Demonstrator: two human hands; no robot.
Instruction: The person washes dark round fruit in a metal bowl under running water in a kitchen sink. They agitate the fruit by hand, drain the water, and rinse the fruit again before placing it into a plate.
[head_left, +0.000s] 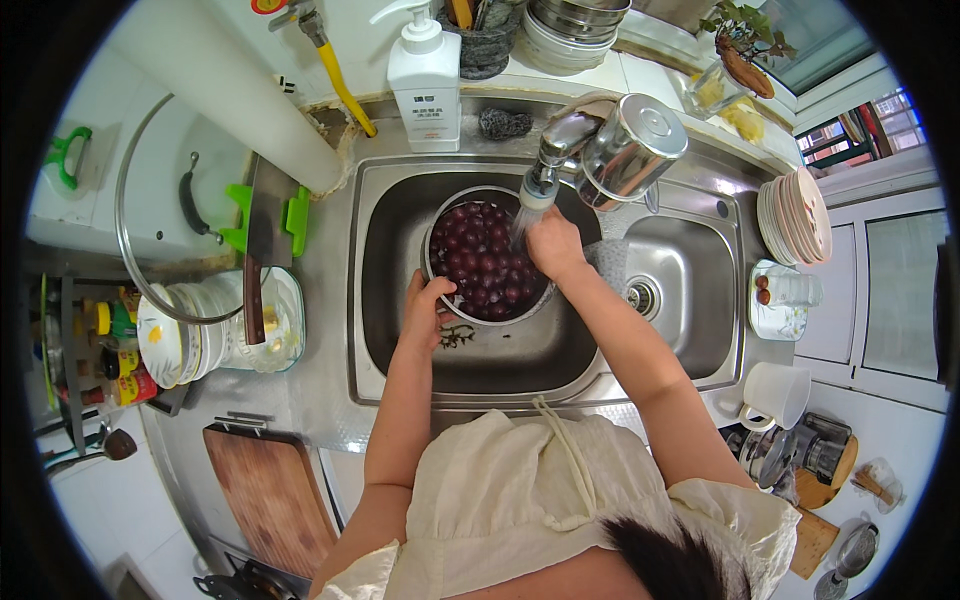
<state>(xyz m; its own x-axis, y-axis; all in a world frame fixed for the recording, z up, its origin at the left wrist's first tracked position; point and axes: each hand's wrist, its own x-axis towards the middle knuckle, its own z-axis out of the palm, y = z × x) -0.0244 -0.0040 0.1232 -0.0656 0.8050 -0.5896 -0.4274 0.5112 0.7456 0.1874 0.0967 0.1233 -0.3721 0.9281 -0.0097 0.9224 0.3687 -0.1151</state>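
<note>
A round metal pot (538, 309) full of dark red grapes (480, 255) is in the large left basin of the stainless steel sink (480, 375). My left hand (429, 309) grips its lower left rim, thumb over the edge. At the right rim is my right hand (556, 244), its fingers curled and partly hidden, just below the faucet head (538, 191). Water sprays from the faucet onto the grapes beside that hand. Below the pot, a bare green-brown stem (456, 336) lies on the basin floor.
A metal cylinder (634, 150) is attached beside the faucet. Behind the sink stands a white pump bottle (425, 90). Left are a cleaver (268, 217) in a green holder and stacked plates (184, 330). Stacked bowls (793, 216) and a white mug (776, 394) line the right side.
</note>
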